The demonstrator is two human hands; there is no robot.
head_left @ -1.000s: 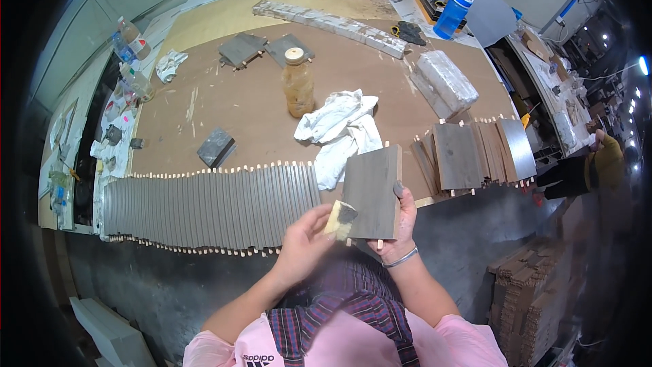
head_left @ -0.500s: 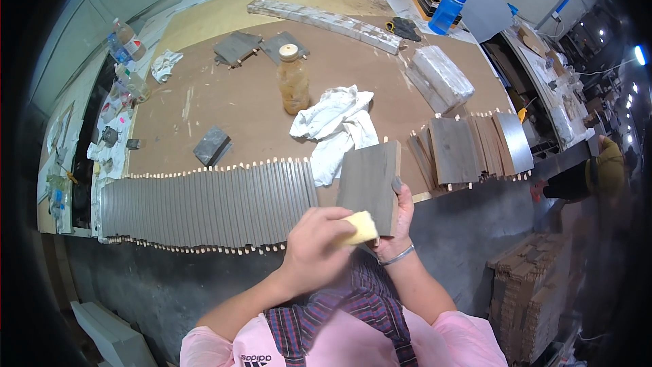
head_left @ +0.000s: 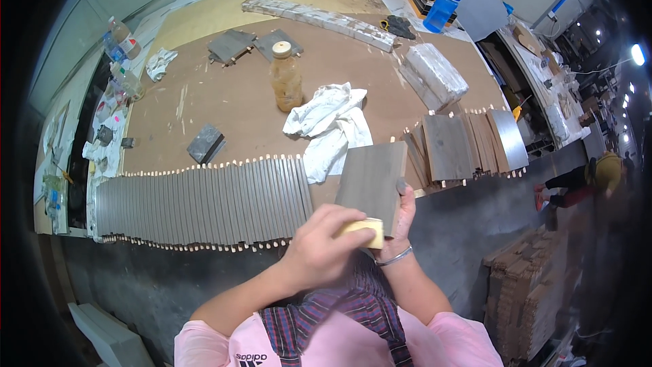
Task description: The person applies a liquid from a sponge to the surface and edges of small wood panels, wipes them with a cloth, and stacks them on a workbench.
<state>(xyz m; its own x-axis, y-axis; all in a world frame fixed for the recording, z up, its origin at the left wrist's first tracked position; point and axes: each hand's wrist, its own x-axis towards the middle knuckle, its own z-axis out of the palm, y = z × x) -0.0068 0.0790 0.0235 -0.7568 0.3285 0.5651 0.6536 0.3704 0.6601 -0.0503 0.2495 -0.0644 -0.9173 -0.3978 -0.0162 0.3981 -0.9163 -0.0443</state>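
Head view. Shifted since the earlier frame: yellow, block-shaped sponge point(head_left: 375, 228), slightly rightward along the lower end of grey-brown rectangular wooden board point(head_left: 370, 180). Left hand point(head_left: 316, 241): fingers curled round sponge, near board's lower right corner; contact with wood not certain. Right hand point(head_left: 405, 212): clamped on board's right edge, presumably to steady it and leave the broad face free. Board: tilted up before the torso, at the near table edge. To its left, long row of grey pegged boards point(head_left: 204, 207), packed upright, apparently to save room. To its right, looser group of grey and brown boards point(head_left: 448, 149). Beyond, crumpled white cloth point(head_left: 333, 122), probably within easy reach; amber-coloured bottle point(head_left: 286, 85), capped, upright.
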